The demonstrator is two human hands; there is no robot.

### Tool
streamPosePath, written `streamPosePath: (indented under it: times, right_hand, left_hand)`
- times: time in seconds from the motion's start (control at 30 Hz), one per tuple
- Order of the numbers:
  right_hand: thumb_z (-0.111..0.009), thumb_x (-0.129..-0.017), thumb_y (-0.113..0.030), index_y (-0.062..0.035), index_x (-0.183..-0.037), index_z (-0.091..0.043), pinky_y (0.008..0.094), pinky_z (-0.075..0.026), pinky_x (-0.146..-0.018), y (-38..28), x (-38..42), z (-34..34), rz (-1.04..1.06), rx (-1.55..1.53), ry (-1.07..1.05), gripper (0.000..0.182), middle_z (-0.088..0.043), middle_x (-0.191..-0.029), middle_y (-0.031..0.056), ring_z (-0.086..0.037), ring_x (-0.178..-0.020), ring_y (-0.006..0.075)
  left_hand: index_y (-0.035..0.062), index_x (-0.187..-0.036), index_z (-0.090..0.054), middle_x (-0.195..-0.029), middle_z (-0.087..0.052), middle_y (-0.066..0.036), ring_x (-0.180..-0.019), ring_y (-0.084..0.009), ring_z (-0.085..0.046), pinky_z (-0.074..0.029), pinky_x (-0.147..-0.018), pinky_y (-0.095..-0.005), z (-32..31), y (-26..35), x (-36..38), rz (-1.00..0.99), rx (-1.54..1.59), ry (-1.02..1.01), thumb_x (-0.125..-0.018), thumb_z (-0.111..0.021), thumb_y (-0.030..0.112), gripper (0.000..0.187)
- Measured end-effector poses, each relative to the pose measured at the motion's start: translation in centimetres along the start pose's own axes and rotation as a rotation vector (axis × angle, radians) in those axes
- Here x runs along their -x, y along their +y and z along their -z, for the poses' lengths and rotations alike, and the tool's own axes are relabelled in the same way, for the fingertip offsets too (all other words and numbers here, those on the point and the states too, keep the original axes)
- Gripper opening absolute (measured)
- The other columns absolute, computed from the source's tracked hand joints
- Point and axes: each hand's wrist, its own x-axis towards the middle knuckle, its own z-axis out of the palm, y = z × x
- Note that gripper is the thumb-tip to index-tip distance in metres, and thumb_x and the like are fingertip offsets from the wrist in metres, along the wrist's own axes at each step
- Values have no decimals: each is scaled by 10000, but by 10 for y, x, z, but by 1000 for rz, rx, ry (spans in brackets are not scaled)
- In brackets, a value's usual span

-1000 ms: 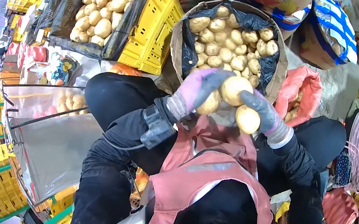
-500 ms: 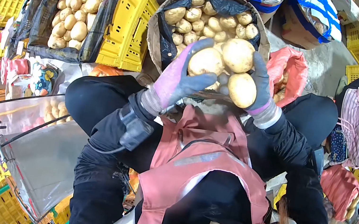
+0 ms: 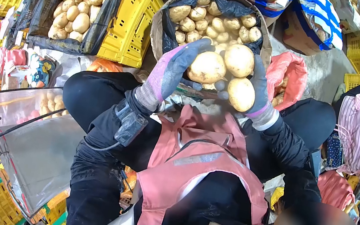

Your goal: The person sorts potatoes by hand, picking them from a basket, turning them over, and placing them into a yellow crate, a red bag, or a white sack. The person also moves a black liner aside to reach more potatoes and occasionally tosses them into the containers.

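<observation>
Both of my hands wear purple and grey-blue gloves and are raised over the near side of a round tub (image 3: 156,36) lined with black plastic. Inside it lie many potatoes (image 3: 198,13). My left hand (image 3: 174,67) is wrapped round one large potato (image 3: 207,68), its thumb underneath. In my right hand (image 3: 262,89) are two more, an upper potato (image 3: 239,60) and a lower potato (image 3: 241,94), pressed against the palm. All three sit close together between my hands. The far-side fingers are partly hidden.
A yellow crate (image 3: 134,17) with a black liner and potatoes stands at the left. Right of the tub is a pink sack (image 3: 294,77) with potatoes in it. Behind it sits a box with blue tape (image 3: 319,21). A mesh-sided cart (image 3: 39,145) is at lower left.
My left thumb has slid lower on its potato. My right hand keeps both potatoes in nearly the same place. The view has shifted slightly, and a blurred round patch now appears at lower right.
</observation>
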Motion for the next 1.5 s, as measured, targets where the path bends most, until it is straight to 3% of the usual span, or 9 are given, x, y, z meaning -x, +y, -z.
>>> streamPosePath:
  times: [0.2, 0.33, 0.57, 0.67, 0.87, 1.07, 1.2, 1.33, 1.5]
  right_hand:
    - [-469, -988, -446, -102, -1394, -407, 433, -559, -912, 5, -13, 13, -206, -225, 105, 537, -527, -1307, 134, -548, -1203, 305]
    - [-367, -959, -602, -100, -1373, -435, 365, -588, -763, 4, -17, -3, -274, -373, 40, 655, -566, -1248, 153, -624, -1053, 309]
    - [-275, -924, -698, -112, -1333, -479, 359, -557, -587, 13, -91, -76, -359, -478, -31, 743, -613, -1168, 178, -660, -811, 308]
    - [-441, -915, -544, -121, -1190, -564, 356, -535, -644, 11, -164, -151, 73, 22, -353, 519, -636, -1090, 111, -647, -828, 253]
    - [-587, -908, -407, -145, -1057, -622, 347, -509, -685, 14, -286, -208, -514, -150, -567, 303, -665, -927, 30, -612, -866, 169]
    - [-559, -919, -263, -15, -924, -680, 393, -501, -755, 59, -265, -44, 642, 879, 4, 277, -697, -888, 140, -676, -876, 296]
    - [-674, -797, -288, -164, -1184, -629, 452, -485, -902, 223, -214, 146, -322, 1889, -41, 409, -588, -1237, 158, -571, -1129, 370]
    - [-754, -697, -327, -228, -1251, -563, 521, -467, -867, 232, -187, 102, -139, 2266, 60, 595, -407, -1435, 52, -456, -1201, 411]
    - [-829, -690, -397, -118, -1323, -549, 510, -471, -933, 196, -208, 153, -469, 1200, -81, 746, -541, -1347, 96, -548, -1196, 323]
  left_hand:
    - [-2, -1458, -313, -1426, -437, -159, -1312, -232, -431, -336, -1103, -353, -13, 7, 9, -79, 151, 38, -875, -661, 67, 682]
    - [16, -1421, -399, -1398, -478, -119, -1267, -215, -471, -357, -1089, -347, -7, 10, 14, -301, -447, 128, -767, -734, -8, 735]
    - [-5, -1300, -515, -1222, -590, -84, -1145, -171, -539, -394, -1030, -330, 39, 32, 16, -410, 163, 684, -928, -542, 94, 386]
    - [101, -1383, -440, -1313, -516, -48, -1202, -171, -473, -343, -1049, -353, 88, 29, 17, -398, 384, 864, -948, -553, 156, 454]
    - [116, -1458, -349, -1448, -403, -103, -1311, -288, -399, -302, -1085, -420, 102, 48, 44, -381, 610, 837, -958, -531, 288, 559]
    - [82, -1459, -343, -1462, -393, -119, -1318, -275, -402, -302, -1089, -422, 109, 59, 58, -446, 665, 678, -948, -537, 271, 579]
    - [52, -1413, -402, -1429, -435, -94, -1279, -263, -448, -333, -1065, -391, 106, 56, 44, -369, 654, 649, -954, -544, 262, 524]
    - [23, -1424, -379, -1432, -432, -133, -1300, -279, -447, -356, -1061, -384, 97, 44, 27, -287, 560, 582, -968, -510, 254, 527]
    - [23, -1400, -402, -1368, -483, -94, -1212, -235, -501, -372, -1039, -372, 90, 11, 9, -102, 396, 588, -947, -555, 257, 532]
